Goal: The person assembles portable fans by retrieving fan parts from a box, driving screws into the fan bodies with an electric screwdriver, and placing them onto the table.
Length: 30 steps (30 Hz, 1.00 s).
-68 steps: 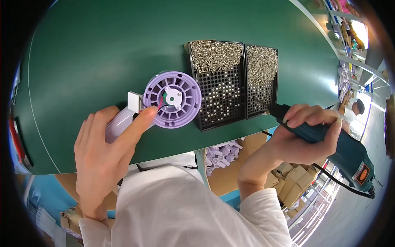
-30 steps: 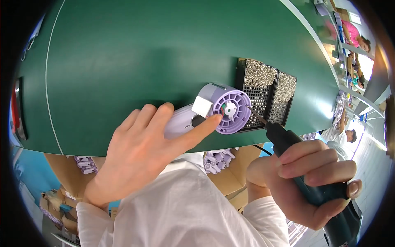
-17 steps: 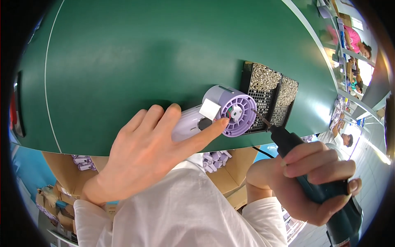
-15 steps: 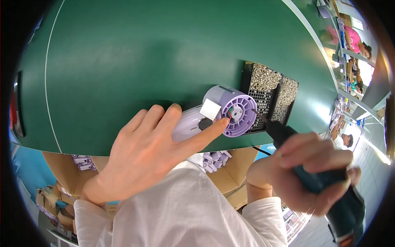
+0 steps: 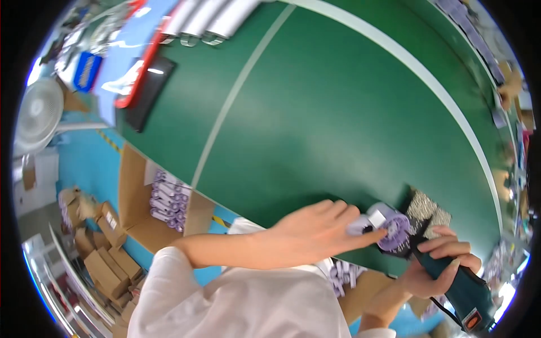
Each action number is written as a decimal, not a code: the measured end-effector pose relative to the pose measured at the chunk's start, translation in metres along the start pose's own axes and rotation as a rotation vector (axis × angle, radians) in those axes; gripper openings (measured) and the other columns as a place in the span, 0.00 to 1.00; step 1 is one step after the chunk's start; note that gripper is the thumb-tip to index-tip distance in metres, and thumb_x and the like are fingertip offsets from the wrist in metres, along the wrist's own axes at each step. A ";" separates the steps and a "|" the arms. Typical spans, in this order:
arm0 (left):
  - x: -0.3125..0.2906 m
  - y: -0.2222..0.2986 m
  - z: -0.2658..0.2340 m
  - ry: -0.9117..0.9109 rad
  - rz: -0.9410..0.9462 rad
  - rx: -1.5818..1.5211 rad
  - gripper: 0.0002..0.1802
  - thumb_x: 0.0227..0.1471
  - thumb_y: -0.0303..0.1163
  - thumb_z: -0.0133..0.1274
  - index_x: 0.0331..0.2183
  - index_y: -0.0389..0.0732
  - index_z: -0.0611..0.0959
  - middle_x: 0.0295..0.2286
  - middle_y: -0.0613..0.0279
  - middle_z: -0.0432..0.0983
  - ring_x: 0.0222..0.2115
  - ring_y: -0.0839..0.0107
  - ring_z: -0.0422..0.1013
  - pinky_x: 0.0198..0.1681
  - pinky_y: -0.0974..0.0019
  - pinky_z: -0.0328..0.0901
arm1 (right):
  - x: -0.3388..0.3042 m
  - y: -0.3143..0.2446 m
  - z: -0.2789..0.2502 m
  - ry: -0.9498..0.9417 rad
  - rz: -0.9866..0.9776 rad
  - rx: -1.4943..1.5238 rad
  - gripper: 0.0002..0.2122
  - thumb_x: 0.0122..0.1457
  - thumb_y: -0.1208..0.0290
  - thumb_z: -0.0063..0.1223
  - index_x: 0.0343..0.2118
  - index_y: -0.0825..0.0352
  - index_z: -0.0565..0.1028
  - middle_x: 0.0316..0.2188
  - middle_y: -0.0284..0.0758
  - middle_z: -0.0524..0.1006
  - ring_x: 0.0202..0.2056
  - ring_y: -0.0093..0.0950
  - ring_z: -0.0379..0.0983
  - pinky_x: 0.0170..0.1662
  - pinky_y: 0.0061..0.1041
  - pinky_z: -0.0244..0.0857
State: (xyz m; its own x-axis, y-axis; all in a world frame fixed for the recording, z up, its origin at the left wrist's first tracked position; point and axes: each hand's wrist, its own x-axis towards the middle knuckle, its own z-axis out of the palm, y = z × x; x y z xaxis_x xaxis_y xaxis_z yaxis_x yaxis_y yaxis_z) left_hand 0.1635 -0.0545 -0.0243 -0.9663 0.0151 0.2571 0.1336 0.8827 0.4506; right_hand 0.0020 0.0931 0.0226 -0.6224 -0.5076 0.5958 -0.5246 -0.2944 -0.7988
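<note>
A lilac appliance housing (image 5: 398, 226) lies near the table's front edge, its round slotted end facing up toward the right. My left hand (image 5: 318, 231) grips its body, with the thumb stretched onto the rim of the round end. A small white square piece (image 5: 376, 218) sits on the housing above a dark round spot. My right hand (image 5: 439, 262) is wrapped round a dark green electric screwdriver (image 5: 465, 290), whose dark tip points up and left beside the round end. Whether the tip touches anything cannot be made out. A black screw tray (image 5: 425, 205) full of small screws stands just behind.
White cylinders (image 5: 217, 22) and a black-and-red object (image 5: 147, 93) lie at the table's far left. Below the edge stand a cardboard box (image 5: 134, 194) of lilac parts and another box (image 5: 366, 293). A white fan (image 5: 38, 115) stands far left. The screwdriver's cord (image 5: 448, 310) hangs down.
The view has swung left, so hands, housing and tray now appear farther right and lower. The left hand still holds the housing; the screwdriver stays in the right hand.
</note>
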 end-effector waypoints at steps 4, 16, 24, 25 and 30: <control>0.001 0.008 0.000 0.009 -0.008 -0.011 0.36 0.41 0.23 0.50 0.56 0.46 0.66 0.31 0.53 0.64 0.28 0.64 0.63 0.32 0.68 0.63 | 0.005 -0.009 -0.009 -0.115 -0.074 0.140 0.15 0.58 0.65 0.47 0.41 0.67 0.58 0.19 0.37 0.66 0.14 0.30 0.67 0.17 0.29 0.69; 0.042 -0.136 -0.061 0.338 -0.448 0.354 0.33 0.47 0.35 0.55 0.56 0.46 0.66 0.30 0.51 0.65 0.33 0.55 0.62 0.37 0.58 0.61 | 0.037 -0.001 -0.111 0.529 -0.196 0.160 0.10 0.64 0.68 0.33 0.29 0.67 0.63 0.21 0.34 0.63 0.15 0.24 0.57 0.23 0.26 0.55; 0.050 -0.226 -0.092 0.504 -0.489 0.628 0.34 0.45 0.34 0.56 0.55 0.44 0.66 0.31 0.50 0.70 0.34 0.54 0.64 0.41 0.56 0.61 | 0.043 0.040 -0.123 0.885 -0.008 0.219 0.10 0.63 0.67 0.38 0.26 0.66 0.62 0.20 0.31 0.61 0.17 0.23 0.56 0.22 0.21 0.53; 0.050 -0.226 -0.093 0.513 -0.469 0.649 0.34 0.45 0.34 0.57 0.55 0.43 0.67 0.29 0.51 0.69 0.33 0.55 0.64 0.40 0.56 0.61 | 0.041 0.040 -0.127 0.893 -0.006 0.219 0.10 0.63 0.67 0.38 0.26 0.66 0.62 0.20 0.31 0.61 0.17 0.23 0.56 0.22 0.21 0.53; 0.047 -0.218 -0.093 0.526 -0.511 0.605 0.34 0.48 0.38 0.57 0.56 0.44 0.66 0.34 0.51 0.69 0.36 0.55 0.64 0.43 0.56 0.59 | 0.035 0.048 -0.145 0.912 0.107 0.430 0.10 0.62 0.69 0.41 0.25 0.65 0.60 0.22 0.30 0.58 0.18 0.20 0.51 0.23 0.20 0.51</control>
State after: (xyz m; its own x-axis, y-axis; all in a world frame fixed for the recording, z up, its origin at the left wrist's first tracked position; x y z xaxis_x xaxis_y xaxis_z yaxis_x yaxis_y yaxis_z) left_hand 0.1095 -0.2897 -0.0306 -0.6337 -0.5234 0.5696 -0.5571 0.8197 0.1334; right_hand -0.1295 0.1789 0.0167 -0.9543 0.2105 0.2121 -0.2986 -0.6417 -0.7064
